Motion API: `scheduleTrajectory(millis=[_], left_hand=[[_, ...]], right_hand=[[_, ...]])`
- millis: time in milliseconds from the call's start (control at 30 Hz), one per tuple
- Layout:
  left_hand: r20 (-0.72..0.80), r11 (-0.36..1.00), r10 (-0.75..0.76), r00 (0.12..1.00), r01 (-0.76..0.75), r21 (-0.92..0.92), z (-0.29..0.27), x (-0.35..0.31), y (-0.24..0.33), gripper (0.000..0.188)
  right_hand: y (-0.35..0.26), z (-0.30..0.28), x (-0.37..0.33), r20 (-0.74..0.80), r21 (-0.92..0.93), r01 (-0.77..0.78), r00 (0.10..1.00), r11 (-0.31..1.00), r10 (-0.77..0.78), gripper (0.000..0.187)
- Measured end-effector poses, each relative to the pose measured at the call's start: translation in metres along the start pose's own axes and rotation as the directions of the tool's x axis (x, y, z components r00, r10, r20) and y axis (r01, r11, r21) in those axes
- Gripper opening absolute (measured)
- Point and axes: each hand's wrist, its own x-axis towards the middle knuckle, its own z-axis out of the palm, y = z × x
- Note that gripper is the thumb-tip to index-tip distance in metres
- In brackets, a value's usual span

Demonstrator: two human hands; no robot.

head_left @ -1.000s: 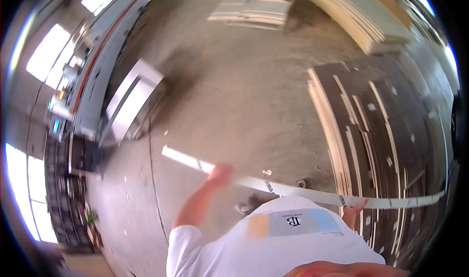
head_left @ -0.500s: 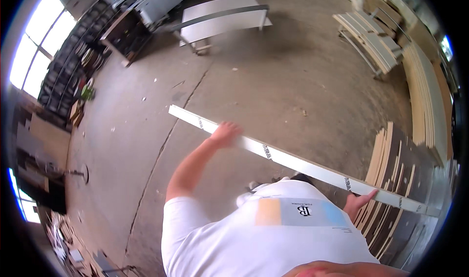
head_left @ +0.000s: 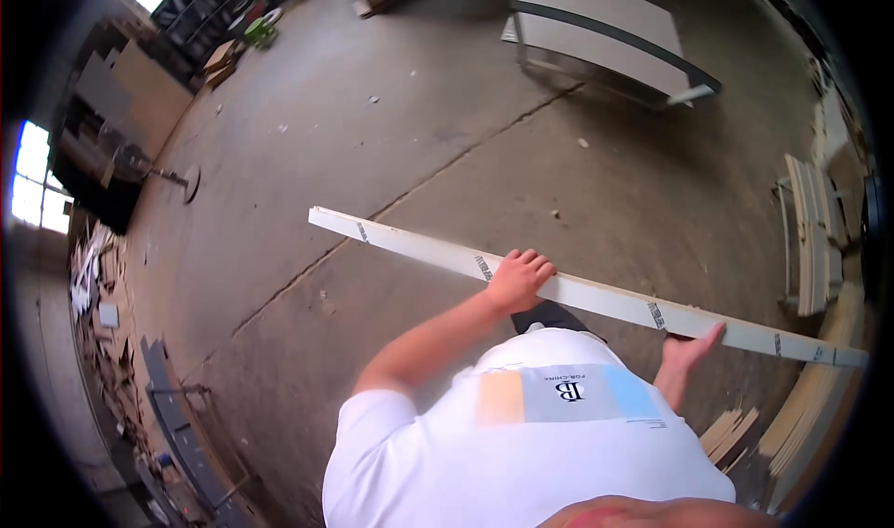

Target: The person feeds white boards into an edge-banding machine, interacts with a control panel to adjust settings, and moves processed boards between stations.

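Observation:
A long, narrow white board strip (head_left: 601,299) with printed markings and a pale raw edge stretches across in front of my body. Its far left end points out over the floor, and the other end reaches the right side of the view. My left hand (head_left: 521,281) is closed over the strip near its middle, fingers curled over the upper edge. Further right, my right hand (head_left: 691,346) supports the strip from below with the thumb up against its face; its other fingers are partly hidden.
A low stand with a white panel (head_left: 605,16) is at the far right. Stacked boards (head_left: 812,230) stand along the right, and more board ends (head_left: 731,435) lie low near me. Scraps (head_left: 107,314) and a grey metal frame (head_left: 177,426) line the left.
The view has swung to the left. My left hand has shifted along the strip toward its middle, nearer my right hand, which still supports it.

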Motion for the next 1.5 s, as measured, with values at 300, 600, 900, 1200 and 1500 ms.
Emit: scheduleTrajectory(millis=[300,600,900,1200,1500], left_hand=[[-0.25,0.942,-0.328,0.911,0.336,-0.014,-0.107,0.029,-0.195,0.052],[-0.459,0.863,-0.454,0.763,0.505,-0.015,-0.163,0.059,-0.408,0.054],[-0.529,0.816,-0.53,0.662,0.568,-0.107,-0.277,0.115,-0.625,0.05],[-0.397,0.726,-0.638,0.66,0.687,-0.026,-0.307,0.184,-0.855,0.053],[-0.254,0.62,-0.758,0.6,0.785,0.006,-0.439,0.425,-1.022,0.066]], right_hand=[[0.153,0.312,0.049,0.215,-0.196,-0.366,0.889,0.91,0.404,0.068],[0.321,0.574,0.058,0.433,-0.362,-0.425,0.712,0.83,0.553,0.069],[0.447,0.85,0.054,0.493,-0.352,-0.489,0.628,0.798,0.602,0.058],[0.646,1.068,0.205,0.364,-0.371,-0.314,0.817,0.874,0.448,0.079],[0.811,1.261,0.257,0.142,-0.52,-0.594,0.648,0.614,0.748,0.051]])
